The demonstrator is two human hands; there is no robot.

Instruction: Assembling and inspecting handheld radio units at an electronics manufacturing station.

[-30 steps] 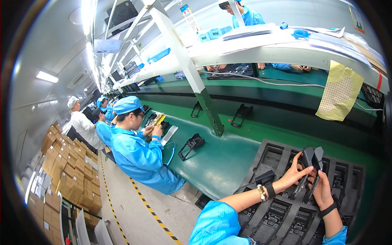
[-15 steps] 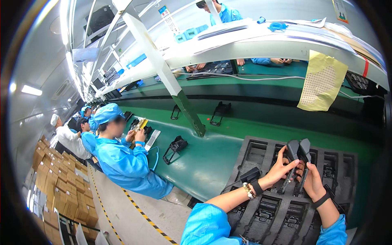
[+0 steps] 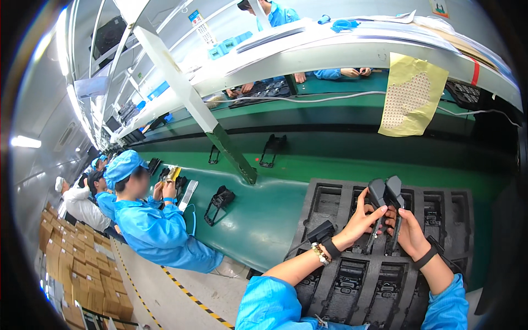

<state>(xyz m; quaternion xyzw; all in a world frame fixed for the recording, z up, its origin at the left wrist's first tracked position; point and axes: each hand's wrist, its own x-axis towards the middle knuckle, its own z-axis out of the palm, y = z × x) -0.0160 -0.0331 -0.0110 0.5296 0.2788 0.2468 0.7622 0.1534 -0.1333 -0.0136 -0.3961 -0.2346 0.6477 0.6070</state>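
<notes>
My left hand (image 3: 362,219) grips a slim black device (image 3: 377,193) with a thick, wedge-shaped upper end. In my right hand (image 3: 408,231) is a matching black device (image 3: 394,192), held upright close beside the first. What these devices are, I cannot make out. Both are raised just above a dark grey foam tray (image 3: 346,242), whose slots hold several black parts (image 3: 347,278). The fingers of my right hand are partly hidden behind the devices. A small black box (image 3: 321,232) is on my left wrist, beside a wristband and a beaded bracelet.
Left of the tray, a black frame-like part (image 3: 219,204) lies on the green bench (image 3: 258,212). Two more frames lie beyond. A green-and-white post (image 3: 214,118) rises from the bench. A yellow sheet (image 3: 412,99) hangs from the shelf. A co-worker (image 3: 146,214) sits at the left.
The whole scene has shifted a little left in the view. My hands still hold the two devices over the tray, in nearly the same pose.
</notes>
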